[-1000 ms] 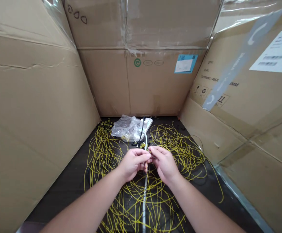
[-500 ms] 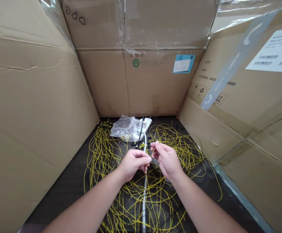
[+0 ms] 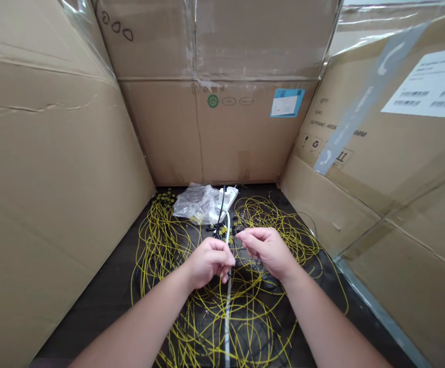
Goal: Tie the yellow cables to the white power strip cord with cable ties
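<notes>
One left hand (image 3: 211, 260): fingers together, contents unclear
Right hand (image 3: 265, 248): likewise
Thin yellow wires (image 3: 157, 222): many loose, flanking white round cable (image 3: 227, 332); finished count unclear

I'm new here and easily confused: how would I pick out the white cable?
Between the boxes, find the dark table. Down its middle, passing beneath the left hand, runs the cable. It is white; the thinner wires around it are mostly yellow.
</notes>
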The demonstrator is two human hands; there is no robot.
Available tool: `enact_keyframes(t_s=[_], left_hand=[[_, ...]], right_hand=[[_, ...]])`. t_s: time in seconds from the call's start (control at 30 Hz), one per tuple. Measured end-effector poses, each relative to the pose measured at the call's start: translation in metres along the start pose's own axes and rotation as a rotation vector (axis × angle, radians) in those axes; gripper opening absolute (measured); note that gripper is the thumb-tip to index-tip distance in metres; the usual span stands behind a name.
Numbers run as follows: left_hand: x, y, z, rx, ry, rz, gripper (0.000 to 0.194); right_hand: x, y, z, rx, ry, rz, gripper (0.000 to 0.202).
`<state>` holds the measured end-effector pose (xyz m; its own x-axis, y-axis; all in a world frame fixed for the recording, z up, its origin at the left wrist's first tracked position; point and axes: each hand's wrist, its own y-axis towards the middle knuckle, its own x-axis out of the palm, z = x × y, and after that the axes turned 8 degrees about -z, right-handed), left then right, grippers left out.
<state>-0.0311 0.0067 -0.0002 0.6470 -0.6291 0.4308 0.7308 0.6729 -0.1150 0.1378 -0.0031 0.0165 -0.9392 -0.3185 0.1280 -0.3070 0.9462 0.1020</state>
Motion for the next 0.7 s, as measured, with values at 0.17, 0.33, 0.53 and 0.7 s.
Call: enact_keyframes(t_s=[0.17,0.33,0.53,0.7], left_hand=[[-0.0009,-0.0008,-0.0003,0.010,-0.001,-0.025,0.008],[-0.0015,-0.0017,-0.0005,0.010,0.000,-0.048,0.006],[-0.0032,-0.0008,-0.0012,0.017,-0.009,-0.055,0.006],[-0.0033,-0.0014,-0.0021,0.014,0.072,-0.033,0.010]], right_hand=[[-0.0002,0.0015,0.0055,-0.009,0.134,0.047,0.021],[-0.0028,0.0010,0.0041,0.007,0.217,0.027,0.018],[-0.0081,-0.0003,0.0002,0.021,0.276,0.025,0.016],[-0.0057,-0.0004,-0.0013,0.065,0.389,0.060,0.018]])
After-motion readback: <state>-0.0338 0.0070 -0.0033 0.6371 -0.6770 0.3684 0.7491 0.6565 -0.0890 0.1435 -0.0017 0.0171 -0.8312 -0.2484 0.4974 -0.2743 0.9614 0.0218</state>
